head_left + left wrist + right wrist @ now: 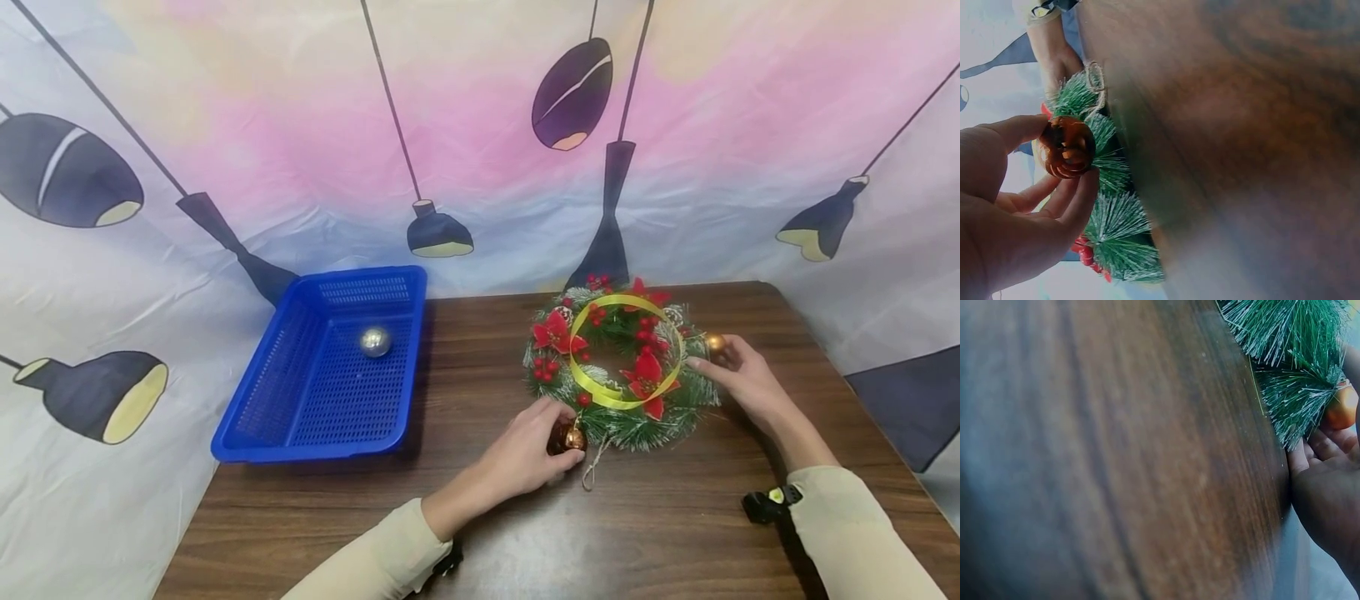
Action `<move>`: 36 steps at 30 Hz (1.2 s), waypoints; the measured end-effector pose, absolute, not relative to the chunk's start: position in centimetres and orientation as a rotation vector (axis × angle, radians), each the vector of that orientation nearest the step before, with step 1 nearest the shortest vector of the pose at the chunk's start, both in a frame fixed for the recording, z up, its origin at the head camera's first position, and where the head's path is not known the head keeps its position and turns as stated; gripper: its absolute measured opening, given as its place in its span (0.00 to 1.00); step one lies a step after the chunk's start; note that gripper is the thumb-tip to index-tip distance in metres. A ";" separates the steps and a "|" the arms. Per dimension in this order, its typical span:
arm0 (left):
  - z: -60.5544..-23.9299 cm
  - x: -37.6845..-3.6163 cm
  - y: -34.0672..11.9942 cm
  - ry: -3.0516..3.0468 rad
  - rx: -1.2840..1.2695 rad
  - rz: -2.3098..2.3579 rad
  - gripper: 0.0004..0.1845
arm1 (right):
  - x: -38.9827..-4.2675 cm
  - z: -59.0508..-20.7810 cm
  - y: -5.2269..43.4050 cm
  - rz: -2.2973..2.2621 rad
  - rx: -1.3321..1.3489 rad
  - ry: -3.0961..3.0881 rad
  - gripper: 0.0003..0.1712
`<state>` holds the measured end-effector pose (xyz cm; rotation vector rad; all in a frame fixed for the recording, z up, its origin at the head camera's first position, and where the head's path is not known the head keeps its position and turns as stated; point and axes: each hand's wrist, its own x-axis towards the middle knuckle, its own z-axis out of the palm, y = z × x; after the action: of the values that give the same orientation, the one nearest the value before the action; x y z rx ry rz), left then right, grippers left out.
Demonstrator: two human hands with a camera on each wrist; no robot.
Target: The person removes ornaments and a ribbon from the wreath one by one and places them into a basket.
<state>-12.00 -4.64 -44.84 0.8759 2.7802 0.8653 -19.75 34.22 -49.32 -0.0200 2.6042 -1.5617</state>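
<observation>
A pale cloth backdrop (300, 150) printed with dark hanging lamps stands behind a dark, wood-grained surface (622, 533). On the left part of the surface sits a blue basket (315, 452) with slotted walls and floor. To its right, well apart, lies a green wreath (648, 429) with pale tips on its needles.

Two bare hands in pale sleeves (390, 542) work at the wreath. The left hand (525, 450) is at its near left edge, pinching a shiny copper ball (575, 439) between thumb and fingertips. The right hand (753, 387) is at the right edge, its fingers touching a gold ball (715, 343) and its thumb lying towards the needles; I cannot tell whether it grips the ball, the wreath or neither.

A yellow ribbon (596, 390) forms a ring on top of the wreath, around its middle opening. Red flowers (648, 375) are set among the needles. A small black device (768, 504) is at the right wrist. A silver ball (375, 342) rests on the basket floor, towards the far right corner. A loop of twine (588, 477) reaches from the wreath's near edge onto the surface, just beside the copper ball. Smallest are the clusters of red berries (545, 368) on the wreath.
</observation>
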 end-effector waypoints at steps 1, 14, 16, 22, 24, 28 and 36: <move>-44.7 -12.0 -4.7 2.785 0.887 0.864 0.25 | -19.7 -49.3 34.2 -1.562 -0.021 2.605 0.45; -44.0 -12.6 -4.1 2.866 0.997 0.912 0.26 | -19.6 -49.2 34.2 -1.530 -0.007 2.621 0.48; -44.1 -12.7 -4.1 2.868 0.979 0.953 0.25 | -19.6 -49.2 34.2 -1.533 -0.007 2.620 0.47; -44.2 -12.9 -4.4 2.880 0.977 1.056 0.22 | -19.7 -49.1 34.2 -1.524 -0.005 2.623 0.48; -44.2 -13.0 -4.4 2.878 0.990 1.070 0.21 | -19.7 -49.2 34.2 -1.523 -0.004 2.624 0.49; -44.3 -13.1 -4.5 2.862 1.001 1.106 0.21 | -19.7 -49.1 34.1 -1.529 -0.012 2.625 0.48; -44.1 -13.6 -4.4 2.808 0.998 1.260 0.21 | -19.6 -49.1 34.2 -1.545 -0.018 2.614 0.46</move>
<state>-13.65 -4.39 -44.08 0.9979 2.8082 1.2603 -19.63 34.19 -49.12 -0.0176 2.6139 -1.5451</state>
